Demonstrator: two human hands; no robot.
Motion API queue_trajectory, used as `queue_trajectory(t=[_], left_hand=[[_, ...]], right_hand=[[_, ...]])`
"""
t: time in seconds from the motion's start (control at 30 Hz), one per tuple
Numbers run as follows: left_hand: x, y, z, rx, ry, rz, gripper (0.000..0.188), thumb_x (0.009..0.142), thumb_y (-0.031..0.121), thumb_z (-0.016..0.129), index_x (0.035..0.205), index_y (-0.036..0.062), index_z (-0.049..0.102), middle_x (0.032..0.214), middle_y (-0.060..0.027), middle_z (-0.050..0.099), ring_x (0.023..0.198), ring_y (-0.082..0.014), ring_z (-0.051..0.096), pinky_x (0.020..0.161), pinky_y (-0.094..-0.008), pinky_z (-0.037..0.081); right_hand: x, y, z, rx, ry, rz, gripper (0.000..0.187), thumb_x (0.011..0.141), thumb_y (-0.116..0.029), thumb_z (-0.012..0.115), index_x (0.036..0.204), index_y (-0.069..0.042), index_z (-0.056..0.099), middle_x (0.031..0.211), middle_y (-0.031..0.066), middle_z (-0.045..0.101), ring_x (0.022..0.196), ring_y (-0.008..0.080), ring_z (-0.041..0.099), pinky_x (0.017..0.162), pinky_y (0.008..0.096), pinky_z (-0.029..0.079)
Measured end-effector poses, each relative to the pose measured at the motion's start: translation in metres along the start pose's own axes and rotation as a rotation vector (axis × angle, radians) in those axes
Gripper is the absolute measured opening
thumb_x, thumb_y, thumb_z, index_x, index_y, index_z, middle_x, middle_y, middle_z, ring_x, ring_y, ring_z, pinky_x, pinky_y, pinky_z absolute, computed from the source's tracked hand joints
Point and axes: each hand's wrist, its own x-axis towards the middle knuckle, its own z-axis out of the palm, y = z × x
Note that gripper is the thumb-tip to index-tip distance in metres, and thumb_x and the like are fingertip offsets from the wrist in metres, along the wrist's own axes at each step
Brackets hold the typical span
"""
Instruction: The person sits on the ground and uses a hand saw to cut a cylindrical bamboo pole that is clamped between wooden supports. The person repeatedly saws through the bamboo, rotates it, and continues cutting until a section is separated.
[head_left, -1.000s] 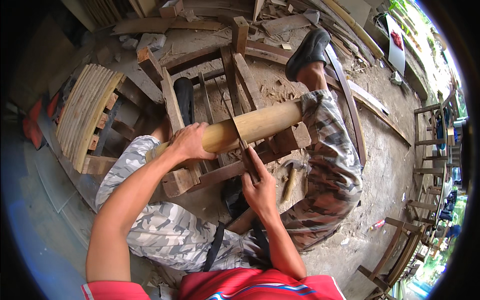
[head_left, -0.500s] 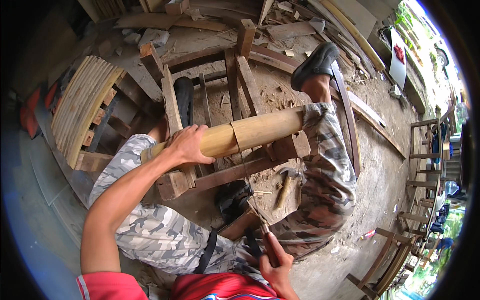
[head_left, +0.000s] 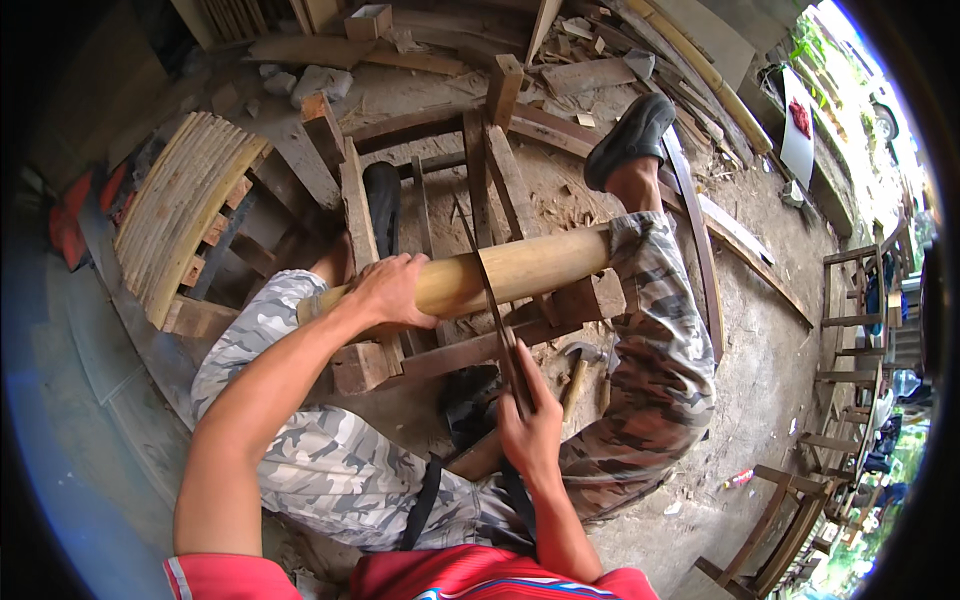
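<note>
A thick bamboo pole (head_left: 550, 266) lies crosswise over an upturned wooden frame (head_left: 355, 200) between my legs. Gripping the pole near its left end is my left hand (head_left: 390, 290), fingers wrapped over the top. My right hand (head_left: 530, 425) is closed round the wooden handle of a handsaw (head_left: 486, 272). The saw's narrow blade crosses the pole a little right of my left hand, its tip reaching past the far side. Whether the blade has cut into the bamboo cannot be told. Below the pole, a hammer (head_left: 575, 385) lies on the floor, partly hidden behind my right arm.
To the left stands a slatted bamboo piece (head_left: 190, 215) on wooden supports. Scrap boards (head_left: 590, 75) and rubble litter the far floor. Wooden chair frames (head_left: 770, 525) line the right side. My right foot in a dark clog (head_left: 630, 140) rests beyond the pole.
My right hand has pushed the saw forward and away from my body, so its handle is now close to the pole. The left hand keeps its hold on the bamboo.
</note>
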Motion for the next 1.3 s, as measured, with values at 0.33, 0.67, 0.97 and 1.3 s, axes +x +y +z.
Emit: queue_trajectory(t=[0.33, 0.67, 0.97, 1.3], left_hand=[[-0.002, 0.004, 0.003, 0.007, -0.051, -0.038, 0.100, 0.058, 0.057, 0.088, 0.129, -0.0034, 0.054, 0.113, -0.0281, 0.063, 0.107, -0.0433, 0.064, 0.096, -0.0505, 0.052], [-0.003, 0.010, -0.011, 0.000, -0.121, -0.072, 0.093, 0.058, 0.056, 0.088, 0.127, 0.0009, 0.057, 0.114, -0.0244, 0.065, 0.111, -0.0407, 0.064, 0.096, -0.0458, 0.052], [0.002, 0.009, 0.000, 0.044, -0.047, -0.035, 0.096, 0.059, 0.057, 0.088, 0.128, -0.0004, 0.055, 0.113, -0.0271, 0.065, 0.108, -0.0419, 0.064, 0.096, -0.0482, 0.051], [-0.002, 0.002, -0.004, 0.001, -0.027, -0.011, 0.098, 0.058, 0.060, 0.089, 0.129, 0.0007, 0.057, 0.110, -0.0251, 0.067, 0.105, -0.0421, 0.066, 0.093, -0.0455, 0.053]], right_hand=[[-0.038, -0.028, -0.029, -0.061, -0.029, 0.028, 0.058, 0.086, 0.005, 0.057, 0.144, -0.001, 0.055, 0.129, 0.0229, 0.069, 0.116, 0.0278, 0.070, 0.097, 0.0332, 0.052], [-0.017, -0.023, -0.021, 0.039, -0.068, 0.102, 0.057, 0.090, 0.001, 0.055, 0.147, -0.001, 0.052, 0.133, 0.0236, 0.066, 0.125, 0.0356, 0.063, 0.102, 0.0360, 0.050], [0.054, -0.005, -0.001, -0.089, -0.009, -0.109, 0.052, 0.088, -0.002, 0.058, 0.140, 0.000, 0.058, 0.126, 0.0293, 0.066, 0.123, 0.0405, 0.062, 0.105, 0.0379, 0.049], [-0.076, -0.047, -0.064, -0.062, -0.097, 0.051, 0.060, 0.085, 0.003, 0.057, 0.145, -0.002, 0.053, 0.125, 0.0261, 0.068, 0.117, 0.0406, 0.066, 0.098, 0.0366, 0.053]])
